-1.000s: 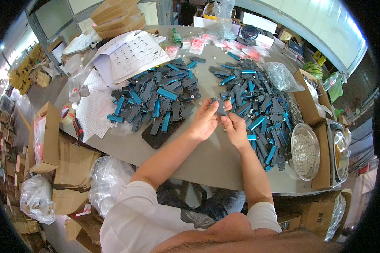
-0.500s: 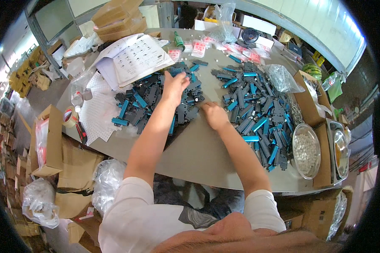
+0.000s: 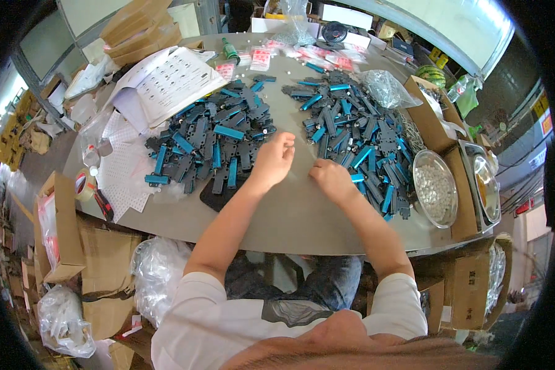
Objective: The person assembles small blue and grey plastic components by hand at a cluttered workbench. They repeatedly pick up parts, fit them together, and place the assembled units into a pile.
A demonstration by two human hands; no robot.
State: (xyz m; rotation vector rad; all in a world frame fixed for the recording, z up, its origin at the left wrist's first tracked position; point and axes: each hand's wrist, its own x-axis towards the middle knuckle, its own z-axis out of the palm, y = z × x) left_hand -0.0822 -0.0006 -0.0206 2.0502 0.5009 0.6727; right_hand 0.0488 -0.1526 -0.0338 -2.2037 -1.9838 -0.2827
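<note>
Two heaps of blue and dark grey plastic parts lie on the round grey table (image 3: 290, 216). The left heap (image 3: 213, 139) sits partly on a dark mat, and the right heap (image 3: 357, 123) spreads toward the bowls. My left hand (image 3: 273, 158) hovers between the heaps, by the left heap's right edge, with fingers loosely apart and nothing visible in it. My right hand (image 3: 330, 179) rests knuckles up on the table at the near edge of the right heap, beside a blue part (image 3: 356, 177). Its fingers are curled under, hiding what lies beneath them.
A metal bowl of small white pieces (image 3: 435, 188) and a second metal bowl (image 3: 488, 185) stand at the right, next to a cardboard box (image 3: 438, 117). Printed sheets (image 3: 166, 77), a clear plastic bag (image 3: 385, 89) and a tape roll (image 3: 83, 183) lie around. Boxes and bags crowd the floor at the left.
My left hand has drawn back from on top of the left heap to the gap between the heaps. My right hand has shifted slightly toward the right heap.
</note>
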